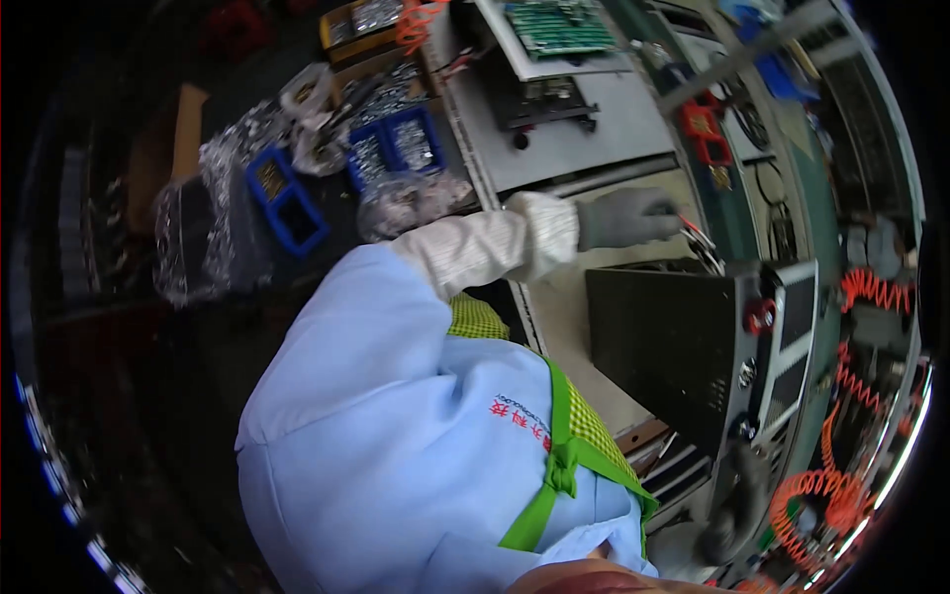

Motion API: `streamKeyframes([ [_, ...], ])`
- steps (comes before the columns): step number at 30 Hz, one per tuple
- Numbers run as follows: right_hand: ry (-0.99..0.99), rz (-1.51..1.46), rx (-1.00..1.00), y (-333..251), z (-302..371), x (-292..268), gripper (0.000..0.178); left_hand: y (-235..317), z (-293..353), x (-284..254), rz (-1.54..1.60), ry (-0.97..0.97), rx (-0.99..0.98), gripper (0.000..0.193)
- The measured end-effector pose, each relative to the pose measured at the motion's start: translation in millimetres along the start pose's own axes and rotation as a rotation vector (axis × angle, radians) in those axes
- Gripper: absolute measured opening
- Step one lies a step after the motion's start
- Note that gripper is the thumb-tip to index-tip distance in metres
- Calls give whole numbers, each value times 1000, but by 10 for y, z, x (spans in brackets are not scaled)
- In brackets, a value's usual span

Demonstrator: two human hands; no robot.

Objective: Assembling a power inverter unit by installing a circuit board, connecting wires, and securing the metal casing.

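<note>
Far left: crumpled clear plastic (pixel 210 238), blue bin (pixel 309 236) with brass-coloured bits just right of it. Further right, two blue trays (pixel 381 127) side by side, loaded with small silver hardware; clear bag (pixel 411 205) just beside, on the near side. Near middle: light-blue shirt (pixel 366 416), green checked apron (pixel 602 428). Far middle: green circuit board (pixel 559 30) above the pale desk (pixel 564 342). Left hand (pixel 631 218), grey-gloved, white sleeve, over the desk at the far side of the case: fingers curled on a thin bundle (pixel 703 249), wires or tool, too blurred to tell which. Dark metal case (pixel 658 337) on the desk, right of centre, between both hands; red fitting (pixel 760 317) at its front. Red bins (pixel 705 131) beyond, farther off. Right hand (pixel 734 505), dark-gloved, near right, beside the case's near end; can't tell if gripping or open, too blurred. Far right: orange coiled hoses (pixel 876 292).
</note>
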State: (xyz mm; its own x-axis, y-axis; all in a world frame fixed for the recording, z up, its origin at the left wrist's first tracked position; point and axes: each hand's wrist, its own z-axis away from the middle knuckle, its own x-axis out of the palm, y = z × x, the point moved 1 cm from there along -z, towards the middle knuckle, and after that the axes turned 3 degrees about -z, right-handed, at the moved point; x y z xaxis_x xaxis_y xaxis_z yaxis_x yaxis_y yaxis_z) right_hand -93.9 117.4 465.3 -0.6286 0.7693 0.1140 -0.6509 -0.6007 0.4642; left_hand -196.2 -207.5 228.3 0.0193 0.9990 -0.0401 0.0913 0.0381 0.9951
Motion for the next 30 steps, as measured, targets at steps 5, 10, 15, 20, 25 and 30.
streamKeyframes([
  [5, 1286, -2469, 88, -270, -603, -515, 72, -1091, 1748, -1275, -680, 573, -354, 39],
  [10, 1146, -2475, -5, -32, -1224, -1558, 70, -1740, 3658, -2902, -764, 1190, -704, 25],
  [15, 1084, -2254, -249, 312, -1504, -2323, 63, -2480, 4703, -3120, -997, 453, -1312, 45],
  [20, 1074, -2207, -367, 355, -1641, -2805, 66, -2589, 4423, -2921, -1428, 206, -1338, 51],
  [25, 967, -2330, -348, 245, -1732, -2979, 71, -2129, 4729, -3133, -1047, 427, -1082, 18],
  [30, 927, -2453, -386, 265, -1823, -3183, 71, -2024, 4927, -3073, 223, 1162, -764, 23],
])
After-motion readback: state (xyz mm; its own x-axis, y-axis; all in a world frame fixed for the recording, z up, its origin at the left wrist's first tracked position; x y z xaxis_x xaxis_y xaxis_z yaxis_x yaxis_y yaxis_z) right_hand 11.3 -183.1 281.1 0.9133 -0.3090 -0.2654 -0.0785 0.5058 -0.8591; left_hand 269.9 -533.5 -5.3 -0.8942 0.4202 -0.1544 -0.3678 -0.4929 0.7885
